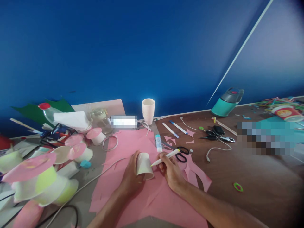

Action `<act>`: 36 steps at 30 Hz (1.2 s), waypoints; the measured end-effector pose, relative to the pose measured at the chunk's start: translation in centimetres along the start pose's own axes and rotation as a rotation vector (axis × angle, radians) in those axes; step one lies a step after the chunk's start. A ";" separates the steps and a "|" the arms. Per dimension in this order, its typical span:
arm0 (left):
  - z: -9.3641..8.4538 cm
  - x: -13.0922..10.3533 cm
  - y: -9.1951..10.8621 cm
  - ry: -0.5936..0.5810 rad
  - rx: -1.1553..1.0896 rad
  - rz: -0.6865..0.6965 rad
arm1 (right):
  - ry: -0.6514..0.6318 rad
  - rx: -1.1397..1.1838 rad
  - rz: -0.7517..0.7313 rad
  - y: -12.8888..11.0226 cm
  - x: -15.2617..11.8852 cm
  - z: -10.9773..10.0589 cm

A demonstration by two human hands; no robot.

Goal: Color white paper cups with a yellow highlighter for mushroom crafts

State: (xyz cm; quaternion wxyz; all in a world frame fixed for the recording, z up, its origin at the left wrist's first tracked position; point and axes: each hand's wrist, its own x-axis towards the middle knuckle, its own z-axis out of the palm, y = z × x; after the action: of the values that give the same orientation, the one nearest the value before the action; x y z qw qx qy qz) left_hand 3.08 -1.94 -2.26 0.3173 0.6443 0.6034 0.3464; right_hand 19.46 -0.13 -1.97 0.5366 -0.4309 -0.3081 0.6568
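A white paper cup lies tilted over pink paper, its open rim toward me. My left hand is closed around the cup's left side. In my right hand is a white marker with a yellow end, pinched between the fingers. The marker's tip is at the cup's right side; whether it touches cannot be made out. Just beyond my right hand lie a glue stick and black-handled scissors.
Paper cups topped with pink discs crowd the left. Stacked white cups stand near the blue wall. Two markers, a cable and pink scraps lie to the right. A teal bottle stands farther back.
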 end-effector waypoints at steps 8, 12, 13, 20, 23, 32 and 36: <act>-0.2 -0.1 0.7 -0.008 -0.037 -0.064 | -0.053 -0.046 0.040 -0.1 -0.5 0.1; -0.1 0.0 0.2 0.013 -0.054 -0.013 | -0.018 -0.082 0.001 -0.2 -0.2 0.2; 0.0 0.0 0.0 0.020 -0.057 -0.002 | 0.003 -0.066 -0.017 -0.2 -0.1 0.2; 0.0 0.0 -0.1 0.039 -0.120 -0.027 | -0.046 -0.164 -0.193 -0.5 -0.9 0.4; -0.1 0.0 -0.2 0.075 -0.146 -0.011 | -0.168 -0.354 -0.332 -0.7 -1.7 0.1; -0.4 0.0 0.3 0.090 -0.195 -0.082 | -0.363 -0.788 -0.741 0.1 -1.8 -0.4; -0.9 -0.3 0.9 0.040 -0.209 -0.092 | -0.339 -0.867 -0.823 0.5 -1.5 -0.4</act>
State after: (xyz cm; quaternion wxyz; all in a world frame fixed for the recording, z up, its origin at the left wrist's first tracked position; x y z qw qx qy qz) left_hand 2.85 -2.32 -0.99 0.3864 0.5723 0.5991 0.4053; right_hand 19.70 -1.69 -2.25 0.4656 -0.3454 -0.7686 0.2705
